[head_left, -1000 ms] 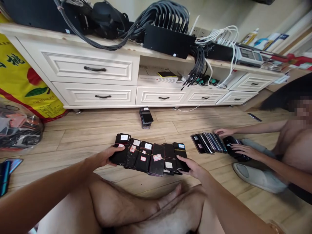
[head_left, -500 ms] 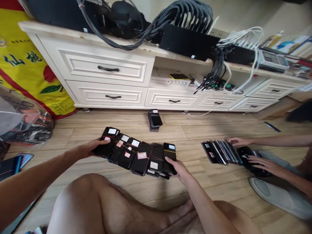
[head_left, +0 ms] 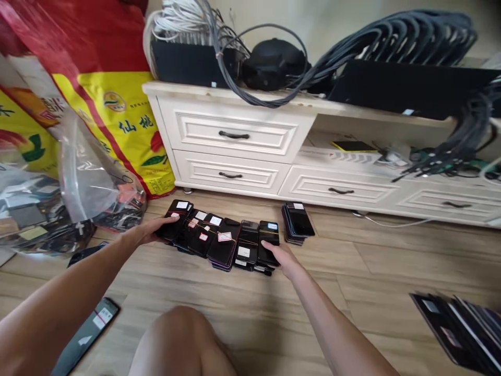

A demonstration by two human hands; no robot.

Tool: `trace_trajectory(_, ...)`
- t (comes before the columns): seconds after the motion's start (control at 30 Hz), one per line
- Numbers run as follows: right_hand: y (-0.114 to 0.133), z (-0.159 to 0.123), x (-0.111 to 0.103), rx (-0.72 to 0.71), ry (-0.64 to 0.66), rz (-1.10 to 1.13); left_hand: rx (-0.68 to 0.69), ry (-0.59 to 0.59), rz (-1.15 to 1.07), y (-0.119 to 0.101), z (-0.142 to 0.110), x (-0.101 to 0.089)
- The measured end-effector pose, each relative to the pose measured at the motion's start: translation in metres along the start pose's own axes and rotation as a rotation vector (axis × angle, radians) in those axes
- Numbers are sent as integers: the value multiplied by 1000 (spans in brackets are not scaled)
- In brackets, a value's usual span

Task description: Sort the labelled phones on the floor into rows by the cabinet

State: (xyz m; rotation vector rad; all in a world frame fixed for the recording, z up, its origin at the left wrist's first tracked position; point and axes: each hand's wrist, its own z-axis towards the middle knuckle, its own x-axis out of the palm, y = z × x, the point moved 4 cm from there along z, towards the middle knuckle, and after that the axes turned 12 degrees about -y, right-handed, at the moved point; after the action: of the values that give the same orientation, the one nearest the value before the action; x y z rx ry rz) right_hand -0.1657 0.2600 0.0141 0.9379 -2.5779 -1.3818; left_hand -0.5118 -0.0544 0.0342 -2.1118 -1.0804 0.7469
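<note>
Between my two hands is a row of stacked black smartphones (head_left: 225, 245), several bundles side by side, with white, red-edged and blue-edged stickers and thin bands across some screens. My left hand (head_left: 154, 231) grips the leftmost stack, thumb on top. At the other end my right hand (head_left: 281, 257) grips the rightmost stack, its thumb pressed on the screen. Fingers under the stacks are hidden. Whether the row touches the floor I cannot tell. Just right of the row, a separate phone stack (head_left: 300, 220) stands on the floor by the cabinet.
A white drawer cabinet (head_left: 250, 138) runs along the back, with black cable boxes (head_left: 407, 89) on top. Yellow and red sacks (head_left: 129, 120) and clear bags of parts (head_left: 105, 193) stand left. More phones (head_left: 462, 329) lean together at lower right. A large dark device (head_left: 88, 334) lies under my left arm.
The view has swung left, so the co-worker is out of sight and the bags show more. Both hands keep hold of the phone row, which is now closer to the cabinet and the separate stack.
</note>
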Motion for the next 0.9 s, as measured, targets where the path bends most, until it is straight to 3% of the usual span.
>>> trace_trajectory(0.13, 30, 31, 31, -30, -13, -44, 11, -50, -25, -13, 17, -16)
trace_trajectory(0.3, 59, 60, 57, -71, 5, -47, 37, -74, -39, -34, 40, -21)
trace_trajectory(0.53, 86, 92, 69, -116, 34, -75, 49, -73, -58, -56, 73, -22)
trace_trajectory(0.67, 87, 96, 67, -133, 47, -128, 31, -49, -81, -64, 72, -21)
trace_trajectory(0.8, 84, 89, 57, -110, 52, -164, -50, -227, -285, -57, 48, -18)
trace_trajectory(0.9, 77, 82, 45, -132, 67, -132, -60, -459, -420, -28, 25, -8)
